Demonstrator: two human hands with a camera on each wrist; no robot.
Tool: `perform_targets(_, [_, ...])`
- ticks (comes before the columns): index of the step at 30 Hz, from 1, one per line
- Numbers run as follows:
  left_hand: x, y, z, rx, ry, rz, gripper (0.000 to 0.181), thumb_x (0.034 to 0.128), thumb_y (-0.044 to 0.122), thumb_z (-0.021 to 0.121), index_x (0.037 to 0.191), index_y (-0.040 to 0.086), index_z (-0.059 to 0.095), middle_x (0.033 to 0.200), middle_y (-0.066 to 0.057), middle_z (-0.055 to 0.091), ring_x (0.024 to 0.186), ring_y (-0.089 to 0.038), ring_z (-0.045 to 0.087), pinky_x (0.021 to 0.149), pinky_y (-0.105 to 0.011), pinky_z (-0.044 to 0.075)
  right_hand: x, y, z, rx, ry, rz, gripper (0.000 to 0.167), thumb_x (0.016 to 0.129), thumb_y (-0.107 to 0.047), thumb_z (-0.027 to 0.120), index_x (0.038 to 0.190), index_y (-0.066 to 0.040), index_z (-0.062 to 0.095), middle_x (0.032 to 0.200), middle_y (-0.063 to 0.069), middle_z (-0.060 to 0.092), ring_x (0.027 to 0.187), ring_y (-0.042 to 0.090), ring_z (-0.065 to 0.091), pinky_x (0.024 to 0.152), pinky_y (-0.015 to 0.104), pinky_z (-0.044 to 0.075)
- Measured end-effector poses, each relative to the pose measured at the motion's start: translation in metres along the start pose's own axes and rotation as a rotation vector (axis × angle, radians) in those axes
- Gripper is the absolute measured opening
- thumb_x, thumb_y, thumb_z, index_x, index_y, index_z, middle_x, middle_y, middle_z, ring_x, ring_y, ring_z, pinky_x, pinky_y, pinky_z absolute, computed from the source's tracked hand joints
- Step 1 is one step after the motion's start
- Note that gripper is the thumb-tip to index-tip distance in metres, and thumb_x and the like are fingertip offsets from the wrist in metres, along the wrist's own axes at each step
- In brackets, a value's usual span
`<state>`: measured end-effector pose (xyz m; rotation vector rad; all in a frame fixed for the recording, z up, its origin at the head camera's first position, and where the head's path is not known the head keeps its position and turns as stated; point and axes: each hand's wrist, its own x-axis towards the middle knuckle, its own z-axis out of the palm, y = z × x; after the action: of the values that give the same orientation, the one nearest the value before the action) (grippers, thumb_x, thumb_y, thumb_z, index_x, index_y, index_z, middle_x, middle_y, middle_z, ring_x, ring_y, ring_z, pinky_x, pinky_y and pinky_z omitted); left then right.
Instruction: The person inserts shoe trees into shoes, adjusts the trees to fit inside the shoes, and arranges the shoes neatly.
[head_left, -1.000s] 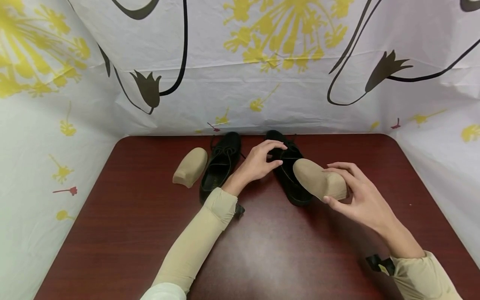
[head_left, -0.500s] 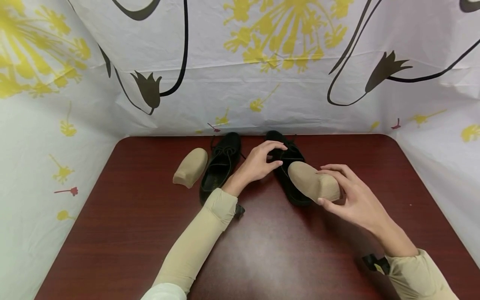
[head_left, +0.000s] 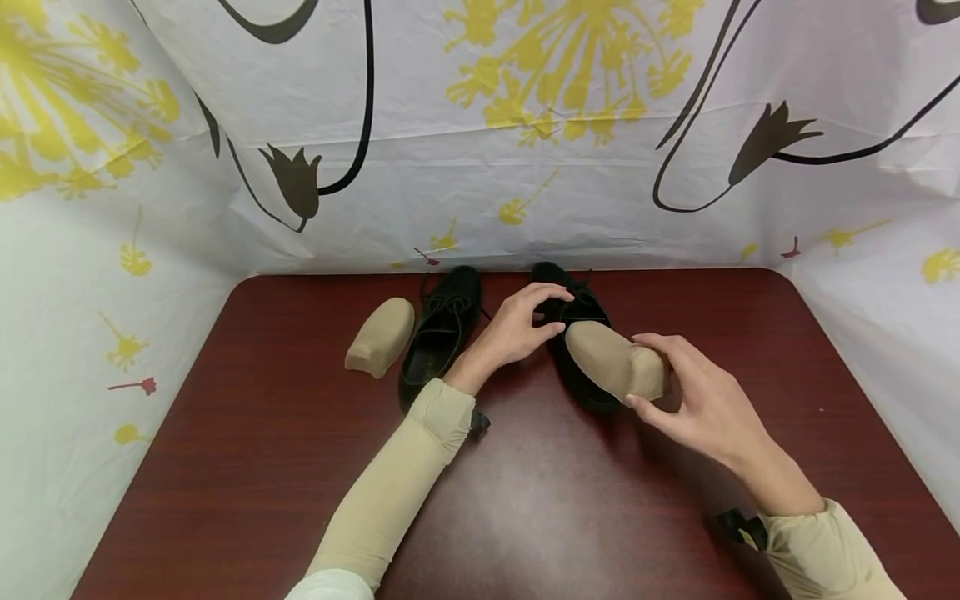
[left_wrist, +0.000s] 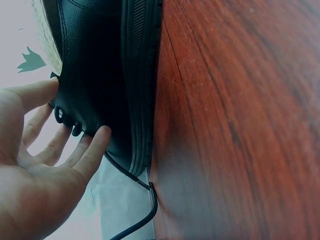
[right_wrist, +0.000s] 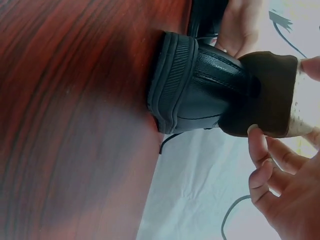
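Note:
In the head view my right hand (head_left: pixel 705 400) grips the heel end of a beige moulded shoe insert (head_left: pixel 611 358), thumb on the near side and fingers on the far side. Its rounded toe end is tilted over the opening of the right black lace-up shoe (head_left: pixel 581 371). From the right wrist view, the insert's dark underside (right_wrist: pixel 270 95) covers part of the shoe's heel opening. My left hand (head_left: pixel 517 325) holds that shoe around its laces; the left wrist view has the thumb at the tongue and fingertips against the side.
Left of my left forearm stands a second black lace-up shoe (head_left: pixel 438 333). A second beige shoe insert (head_left: pixel 381 337) lies beside it on the dark red wooden table (head_left: pixel 247 458). A patterned white cloth (head_left: pixel 420 200) hangs behind and along both sides.
My right hand has moved left with the shoe insert, bringing its toe end further over the right shoe's opening. The left hand and both shoes have stayed in place.

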<state>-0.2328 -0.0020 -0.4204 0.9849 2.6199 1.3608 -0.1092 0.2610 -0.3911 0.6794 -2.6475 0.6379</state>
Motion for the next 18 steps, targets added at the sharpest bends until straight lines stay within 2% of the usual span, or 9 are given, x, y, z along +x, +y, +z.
perform_targets(4, [0.0,0.0002,0.0003,-0.004,0.002,0.001,0.041,0.0949,0.015,0.069,0.134,0.017,0.059,0.146,-0.001,0.048,0.135,-0.015,0.045,0.103,-0.029,0.043,-0.0004,-0.0008,0.0007,-0.033,0.007,-0.03,0.076,0.077,-0.028,0.081,0.145,-0.02,0.049,0.126,-0.004,0.06,0.109,0.014,0.06,0.073,0.041,0.052])
perform_targets(8, [-0.0003,0.0001,0.0004,-0.007,0.006,0.002,0.04,0.0951,0.015,0.069,0.134,0.017,0.06,0.146,-0.001,0.048,0.135,-0.015,0.044,0.104,-0.032,0.044,0.0002,-0.0014,0.0011,-0.056,0.008,-0.04,0.077,0.079,-0.031,0.079,0.148,-0.023,0.047,0.126,-0.001,0.06,0.108,0.02,0.062,0.069,0.047,0.054])
perform_targets(14, [-0.0009,0.0003,0.0002,-0.037,0.006,-0.011,0.04,0.095,0.014,0.069,0.134,0.016,0.06,0.146,-0.001,0.048,0.134,-0.016,0.045,0.103,-0.035,0.046,0.0034,-0.0002,0.0021,-0.091,0.029,-0.07,0.079,0.079,-0.034,0.077,0.151,-0.025,0.045,0.121,0.001,0.063,0.093,0.021,0.065,0.063,0.046,0.053])
perform_targets(18, [-0.0005,0.0003,0.0007,-0.056,0.01,-0.017,0.04,0.0943,0.013,0.069,0.133,0.017,0.06,0.145,-0.001,0.048,0.133,-0.017,0.046,0.101,-0.037,0.048,0.006,0.0,0.0022,-0.127,0.041,-0.094,0.079,0.08,-0.035,0.075,0.152,-0.026,0.043,0.115,0.002,0.064,0.075,0.017,0.062,0.056,0.042,0.051])
